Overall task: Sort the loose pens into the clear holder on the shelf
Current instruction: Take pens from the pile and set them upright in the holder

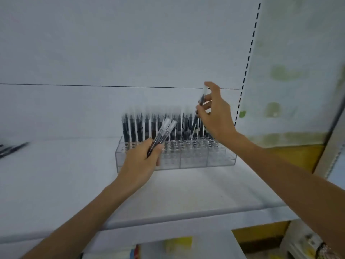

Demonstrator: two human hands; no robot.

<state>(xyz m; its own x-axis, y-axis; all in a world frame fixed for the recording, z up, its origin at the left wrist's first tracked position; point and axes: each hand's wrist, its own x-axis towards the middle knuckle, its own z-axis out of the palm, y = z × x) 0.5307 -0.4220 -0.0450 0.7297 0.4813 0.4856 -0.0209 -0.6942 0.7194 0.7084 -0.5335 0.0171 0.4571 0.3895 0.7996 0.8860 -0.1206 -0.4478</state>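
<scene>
Item: my right grip (214, 113) pinches one pen (202, 96) near upright, clear holder (194, 161) below it, seemingly for slotting; left grip (140, 161) clasps spare pens (164, 131) as stock.

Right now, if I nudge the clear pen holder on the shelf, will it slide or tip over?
Probably slide rather than tip: the clear holder is long and low on the smooth white shelf. The upright pens crowd its back rows, so it may be somewhat back-heavy. It looks like rigid plastic, likely stiff when pushed.
</scene>
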